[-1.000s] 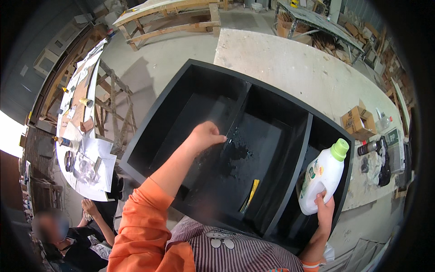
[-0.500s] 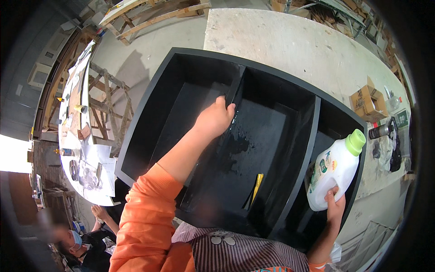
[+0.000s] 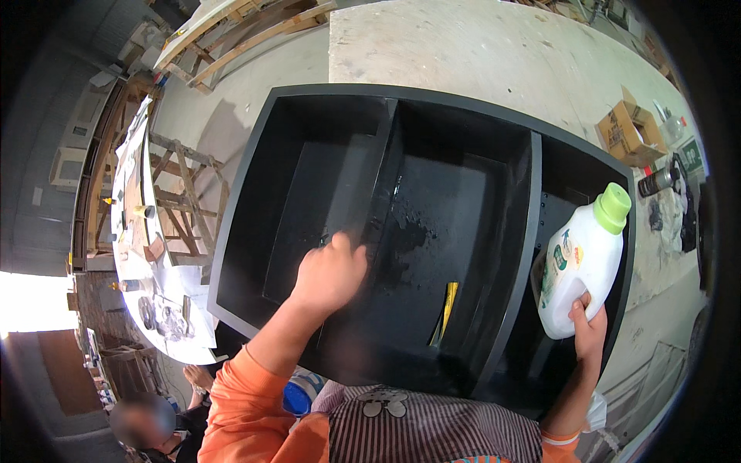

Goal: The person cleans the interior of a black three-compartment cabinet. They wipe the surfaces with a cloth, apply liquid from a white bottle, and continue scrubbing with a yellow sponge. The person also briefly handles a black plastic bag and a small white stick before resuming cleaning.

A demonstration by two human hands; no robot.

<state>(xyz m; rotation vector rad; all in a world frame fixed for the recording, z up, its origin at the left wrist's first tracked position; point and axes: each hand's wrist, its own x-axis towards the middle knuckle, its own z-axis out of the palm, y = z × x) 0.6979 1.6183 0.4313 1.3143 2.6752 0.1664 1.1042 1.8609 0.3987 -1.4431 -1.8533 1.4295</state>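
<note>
A large black wooden box unit with upright dividers lies in front of me, its hollow sides facing up. My left hand is curled closed above the divider between the left and middle compartments; whatever its fingers may hold is hidden. Wet patches spread over the middle compartment's floor, and a thin shiny trickle runs along the divider. My right hand grips the handle of a white plastic jug with a light green cap. That jug is tilted over the right compartment. A narrow yellow strip stands in the middle compartment.
A pale worktable extends behind the unit. On its right are an opened cardboard box and a dark can. A white table with papers stands left, a person beside it. A blue-lidded bucket shows below the unit.
My left hand has moved down along the divider, toward me. The jug in my right hand has shifted slightly right and up. My view has turned a little.
</note>
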